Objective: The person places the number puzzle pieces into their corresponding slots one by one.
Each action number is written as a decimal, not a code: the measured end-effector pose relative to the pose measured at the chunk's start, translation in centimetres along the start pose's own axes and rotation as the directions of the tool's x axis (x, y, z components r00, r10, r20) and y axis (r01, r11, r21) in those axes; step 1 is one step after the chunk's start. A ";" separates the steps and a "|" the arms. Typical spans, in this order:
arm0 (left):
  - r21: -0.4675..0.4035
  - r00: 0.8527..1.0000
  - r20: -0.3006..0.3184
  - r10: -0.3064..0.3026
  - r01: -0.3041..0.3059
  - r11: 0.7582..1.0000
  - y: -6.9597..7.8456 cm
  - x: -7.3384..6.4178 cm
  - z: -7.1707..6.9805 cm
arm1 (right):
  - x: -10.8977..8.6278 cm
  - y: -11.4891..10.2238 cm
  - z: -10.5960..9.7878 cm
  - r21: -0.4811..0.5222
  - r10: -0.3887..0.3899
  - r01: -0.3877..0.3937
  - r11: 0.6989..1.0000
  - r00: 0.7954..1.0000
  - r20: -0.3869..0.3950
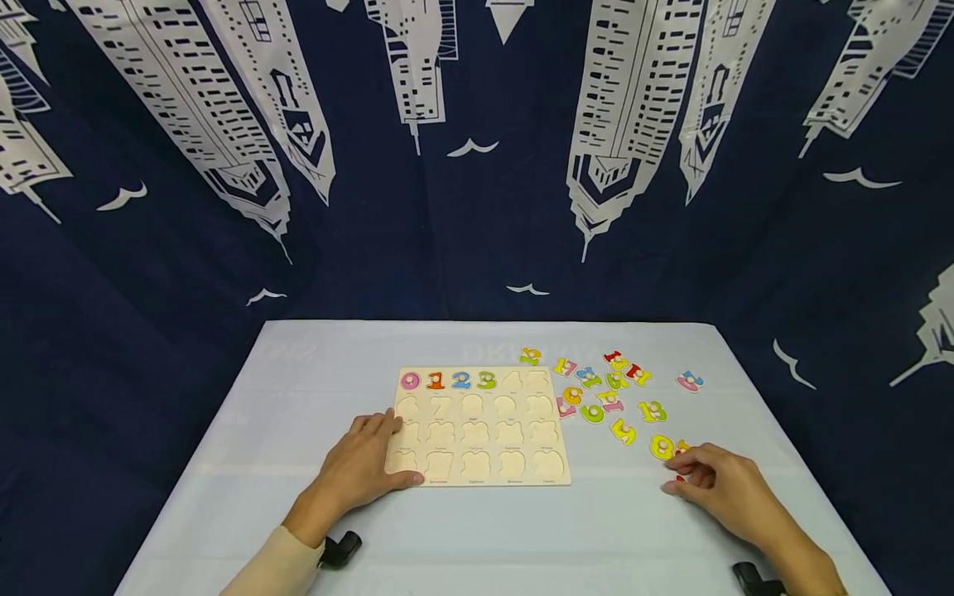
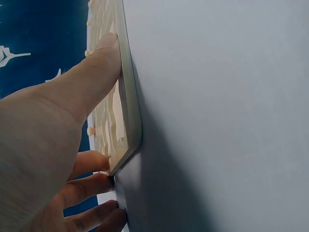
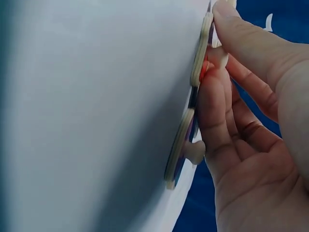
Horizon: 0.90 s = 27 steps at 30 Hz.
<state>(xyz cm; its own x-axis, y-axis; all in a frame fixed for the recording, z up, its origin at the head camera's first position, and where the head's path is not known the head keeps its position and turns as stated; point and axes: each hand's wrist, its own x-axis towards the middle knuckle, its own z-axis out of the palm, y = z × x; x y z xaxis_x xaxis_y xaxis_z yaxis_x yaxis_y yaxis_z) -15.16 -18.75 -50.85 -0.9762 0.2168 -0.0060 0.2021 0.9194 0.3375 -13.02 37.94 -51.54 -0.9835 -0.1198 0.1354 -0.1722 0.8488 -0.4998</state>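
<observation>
A pale wooden number puzzle board lies flat, with coloured 0, 1, 2 and 3 in its top row beside bare recesses. My left hand holds its near left corner. The thumb lies over the near edge, and the fingers rest along the left side. At the right, the fingertips of my right hand are around a small number piece with red on it, mostly hidden by the fingers. The right wrist view shows its knob between thumb and fingers. A yellow 0 piece lies just beyond.
Several loose number pieces are scattered right of the board, among them a green and yellow piece and a pink and blue one. A white table bears everything. Behind it hangs a dark blue cloth with white buildings.
</observation>
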 end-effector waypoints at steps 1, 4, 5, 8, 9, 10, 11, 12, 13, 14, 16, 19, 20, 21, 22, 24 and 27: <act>0.000 1.000 0.002 -0.001 0.001 1.000 0.0 0.0 0.0 | 0.0 0.0 -0.1 0.012 0.011 -0.011 1.000 1.000 0.004; 0.004 1.000 0.006 -0.003 0.003 1.000 0.0 0.0 0.0 | 0.0 0.1 -0.3 0.041 0.034 -0.034 0.999 0.999 0.019; 0.005 1.000 0.007 -0.004 0.004 1.000 0.0 0.0 0.0 | -0.1 0.1 -0.4 0.052 0.037 -0.039 0.998 0.999 0.024; 0.005 1.000 0.008 -0.005 0.005 1.000 0.0 0.1 0.0 | -0.2 0.3 -0.5 0.080 0.044 -0.047 0.996 0.998 0.040; 0.005 1.000 0.008 -0.004 0.004 1.000 0.0 0.1 0.0 | -0.2 0.4 -0.6 0.083 0.044 -0.048 0.995 0.998 0.043; 0.005 1.000 0.009 -0.005 0.005 1.000 0.0 0.1 0.0 | -0.2 0.4 -0.7 0.086 0.045 -0.049 0.995 0.998 0.045; 0.005 1.000 0.009 -0.004 0.004 1.000 0.0 0.1 0.0 | -0.3 0.5 -0.7 0.087 0.045 -0.049 0.995 0.998 0.047; 0.004 1.000 0.009 -0.004 0.004 1.000 0.0 0.1 0.0 | -0.3 0.6 -0.7 0.085 0.045 -0.049 0.995 0.998 0.045; 0.005 1.000 0.009 -0.004 0.004 1.000 0.0 0.1 0.0 | -0.3 0.6 -0.7 0.078 0.039 -0.043 0.996 0.998 0.045; 0.003 1.000 0.009 -0.003 0.003 1.000 0.0 0.1 0.0 | -0.3 0.7 -0.8 0.072 0.032 -0.035 0.997 0.999 0.040; 0.003 1.000 0.009 -0.002 0.002 1.000 0.0 0.1 0.0 | -0.2 0.7 -0.7 0.052 0.012 -0.013 0.999 1.000 0.025; 0.003 1.000 0.007 -0.002 0.002 1.000 0.0 0.0 0.0 | -0.1 0.8 -0.6 0.027 -0.025 0.025 0.999 1.000 -0.003; 0.002 1.000 0.007 -0.002 0.002 1.000 0.0 0.0 0.0 | -0.1 0.7 -0.5 0.022 -0.034 0.034 0.999 0.999 -0.012; 0.003 1.000 0.007 -0.002 0.002 1.000 0.0 0.0 0.0 | -0.1 0.7 -0.4 0.020 -0.042 0.042 0.999 0.999 -0.018; 0.003 1.000 0.007 -0.002 0.002 1.000 0.0 0.0 0.0 | -0.1 0.7 -0.4 0.020 -0.048 0.048 0.999 0.999 -0.023; 0.004 1.000 0.008 -0.003 0.003 1.000 0.0 0.0 0.0 | -0.1 0.6 -0.2 0.025 -0.058 0.058 0.998 0.998 -0.029; 0.004 1.000 0.007 -0.002 0.002 1.000 0.0 0.0 0.0 | 0.0 0.3 -0.2 0.030 -0.066 0.067 0.997 0.997 -0.035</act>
<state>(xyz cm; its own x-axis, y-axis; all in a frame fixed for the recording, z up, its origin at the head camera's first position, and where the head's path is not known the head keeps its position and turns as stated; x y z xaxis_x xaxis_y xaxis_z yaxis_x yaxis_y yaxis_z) -15.12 -18.76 -50.81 -0.9760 0.2171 -0.0134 0.2004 0.9212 0.3335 -13.09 38.28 -51.53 -0.9675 -0.1574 0.1977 -0.2392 0.8230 -0.5153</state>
